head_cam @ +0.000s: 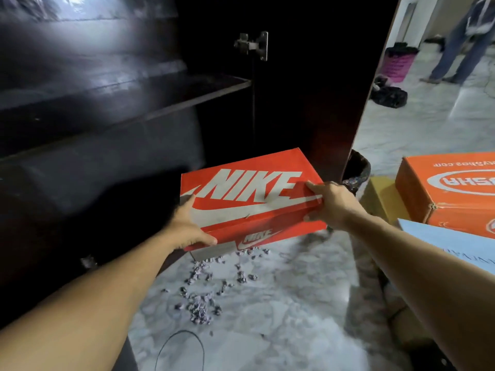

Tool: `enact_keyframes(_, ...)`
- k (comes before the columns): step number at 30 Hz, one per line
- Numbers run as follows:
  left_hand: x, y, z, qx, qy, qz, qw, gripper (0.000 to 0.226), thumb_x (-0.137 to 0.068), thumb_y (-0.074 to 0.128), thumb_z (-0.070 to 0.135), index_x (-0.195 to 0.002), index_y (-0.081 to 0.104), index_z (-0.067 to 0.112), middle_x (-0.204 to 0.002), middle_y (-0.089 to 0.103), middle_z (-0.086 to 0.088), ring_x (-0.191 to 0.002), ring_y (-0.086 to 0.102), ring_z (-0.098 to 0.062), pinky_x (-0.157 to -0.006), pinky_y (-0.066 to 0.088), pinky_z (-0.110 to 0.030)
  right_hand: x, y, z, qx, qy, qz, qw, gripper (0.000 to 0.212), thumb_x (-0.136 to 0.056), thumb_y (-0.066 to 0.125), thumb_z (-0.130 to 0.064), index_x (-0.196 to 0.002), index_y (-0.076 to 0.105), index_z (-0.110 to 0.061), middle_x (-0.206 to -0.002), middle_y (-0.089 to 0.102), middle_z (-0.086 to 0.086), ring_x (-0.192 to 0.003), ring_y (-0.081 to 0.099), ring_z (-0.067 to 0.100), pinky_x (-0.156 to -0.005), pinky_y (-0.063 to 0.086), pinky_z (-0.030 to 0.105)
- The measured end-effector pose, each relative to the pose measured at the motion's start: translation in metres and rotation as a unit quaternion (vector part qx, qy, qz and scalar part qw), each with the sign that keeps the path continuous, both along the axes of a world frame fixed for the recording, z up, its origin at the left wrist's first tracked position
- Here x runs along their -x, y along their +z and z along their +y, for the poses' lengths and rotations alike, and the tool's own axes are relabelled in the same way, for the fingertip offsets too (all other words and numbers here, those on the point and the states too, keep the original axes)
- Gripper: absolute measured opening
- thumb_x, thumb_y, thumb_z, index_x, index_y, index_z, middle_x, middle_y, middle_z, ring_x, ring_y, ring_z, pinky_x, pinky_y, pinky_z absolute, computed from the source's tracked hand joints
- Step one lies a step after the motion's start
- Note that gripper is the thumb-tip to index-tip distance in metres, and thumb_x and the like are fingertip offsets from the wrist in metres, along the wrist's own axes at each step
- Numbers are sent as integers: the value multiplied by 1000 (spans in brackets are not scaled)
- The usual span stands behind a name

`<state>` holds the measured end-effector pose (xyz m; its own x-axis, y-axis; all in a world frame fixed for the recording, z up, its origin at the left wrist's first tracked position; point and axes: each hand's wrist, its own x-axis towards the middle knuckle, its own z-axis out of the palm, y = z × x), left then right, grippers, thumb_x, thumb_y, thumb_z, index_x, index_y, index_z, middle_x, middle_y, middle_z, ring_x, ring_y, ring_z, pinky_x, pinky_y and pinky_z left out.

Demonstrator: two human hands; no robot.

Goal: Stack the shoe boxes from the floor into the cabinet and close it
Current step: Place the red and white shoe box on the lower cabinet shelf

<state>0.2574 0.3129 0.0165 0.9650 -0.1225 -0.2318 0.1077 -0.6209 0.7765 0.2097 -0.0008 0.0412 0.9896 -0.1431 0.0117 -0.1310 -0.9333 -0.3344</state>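
Observation:
A red Nike shoe box [249,194] is held off the floor in front of the open dark cabinet [107,103]. My left hand [187,226] grips its left end, thumb on the lid. My right hand [329,202] grips its right end, fingers on the lid and thumb on the side. The cabinet's shelf [150,95] looks bare, and its lower space is too dark to read. The cabinet door [321,89] stands open behind the box. An orange shoe box [450,188] sits at the right on a yellowish box [380,196], with a pale blue box [455,245] in front.
Small purple-grey scraps [203,290] litter the marble floor below the box, and a thin black cable [179,346] loops near the bottom edge. A dark bin [356,170] stands by the door's edge. A person [460,41], a pink basket [399,62] and a black bag [388,96] are at the far right.

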Motion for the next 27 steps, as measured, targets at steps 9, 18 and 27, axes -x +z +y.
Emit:
enact_keyframes(9, -74, -53, 37, -18, 117, 18, 993, 123, -49, 92, -1, -151, 26, 16, -139, 49, -5, -128, 47, -25, -103, 41, -30, -123, -55, 46, -89, 66, -32, 993, 75, -63, 86, -19, -132, 57, -26, -123, 59, 13, -108, 60, 31, -94, 49, 35)
enact_keyframes(18, -146, -114, 63, -20, 209, 9, 978, 121, -49, 93, 4, -151, 27, 14, -153, 32, -9, -140, 33, -27, -115, 30, -36, -240, -135, 73, -147, 102, -33, 983, 65, -69, 80, -11, -129, 59, -25, -129, 59, 9, -114, 58, 29, -95, 48, 30)
enact_keyframes(27, -212, -148, 65, -59, 229, -35, 971, 110, -61, 89, 7, -150, 25, 10, -156, 25, -12, -142, 30, -27, -113, 28, -33, -340, -196, 96, -52, 133, -56, 988, 60, -85, 66, -19, -139, 46, -31, -146, 36, 8, -133, 38, 33, -103, 43, 44)
